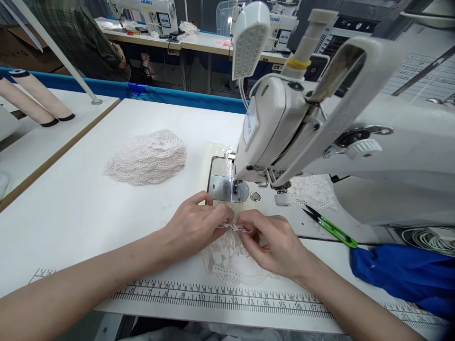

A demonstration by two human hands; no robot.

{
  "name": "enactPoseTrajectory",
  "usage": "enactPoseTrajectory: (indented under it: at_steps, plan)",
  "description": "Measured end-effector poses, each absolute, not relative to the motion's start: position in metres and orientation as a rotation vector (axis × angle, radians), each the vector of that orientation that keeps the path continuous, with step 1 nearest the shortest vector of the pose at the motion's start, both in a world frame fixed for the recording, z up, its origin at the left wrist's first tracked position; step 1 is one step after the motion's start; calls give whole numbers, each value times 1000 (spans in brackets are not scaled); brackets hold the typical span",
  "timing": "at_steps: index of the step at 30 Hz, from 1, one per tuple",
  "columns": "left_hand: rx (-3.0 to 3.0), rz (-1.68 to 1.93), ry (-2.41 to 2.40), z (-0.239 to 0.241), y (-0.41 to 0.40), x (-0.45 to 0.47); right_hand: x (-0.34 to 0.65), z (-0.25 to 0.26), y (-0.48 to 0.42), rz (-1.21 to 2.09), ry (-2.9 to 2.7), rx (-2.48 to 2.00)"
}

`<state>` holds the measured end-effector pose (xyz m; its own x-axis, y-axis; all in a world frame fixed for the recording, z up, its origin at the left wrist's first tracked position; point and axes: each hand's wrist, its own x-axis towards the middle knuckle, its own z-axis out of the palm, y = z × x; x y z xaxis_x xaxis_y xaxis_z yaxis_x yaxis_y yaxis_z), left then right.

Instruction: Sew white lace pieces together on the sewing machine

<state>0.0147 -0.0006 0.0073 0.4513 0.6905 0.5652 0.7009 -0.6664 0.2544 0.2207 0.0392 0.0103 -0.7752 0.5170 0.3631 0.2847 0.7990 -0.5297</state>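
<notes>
The left hand [197,222] and right hand [272,239] meet just in front of the sewing machine [273,118], each with thumb and fingers closed in a pinch on the gathered upper edge of a lace piece [231,258]. Only a narrow gap parts the two sets of fingertips. The lace spreads below the hands toward the front of the table [71,227], its scalloped lower edge lying just above the printed ruler [220,296], which runs along the table's front edge.

Beyond the fingers, the metal plate [220,187] under the machine's needle area is near, leaving little room forward. To the left there is more: a broad stretch of white tabletop lies between the left forearm and a stack of lace [149,158], and more reaches the wooden strip [60,151] at the table's left edge. The right side is tighter, with green-handled snips [332,227] lying open-bladed near the right wrist, a blue cloth [394,270] farther right, and another lace piece under the machine's arm. A blue cloth border [192,98] lines the far edge.
</notes>
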Motion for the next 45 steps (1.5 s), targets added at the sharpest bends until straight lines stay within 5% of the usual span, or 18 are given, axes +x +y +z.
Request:
enactPoseTrajectory:
  at_steps: [20,23,27,30,45]
  plan:
    - [-2673,-1229,-1401,7,-9,19,225,32,37,-537,-2449,-10]
    - [-2854,-1182,-1621,17,-11,16,226,34,33,-379,-2459,-53]
    - [-3280,-749,-2039,29,-11,13,224,31,30,346,-2527,-401]
    - [-3064,-695,-2051,24,-8,15,220,23,35,751,-2468,-687]
    - [-2456,-549,-1254,5,-17,25,203,0,60,503,-2394,-1227]
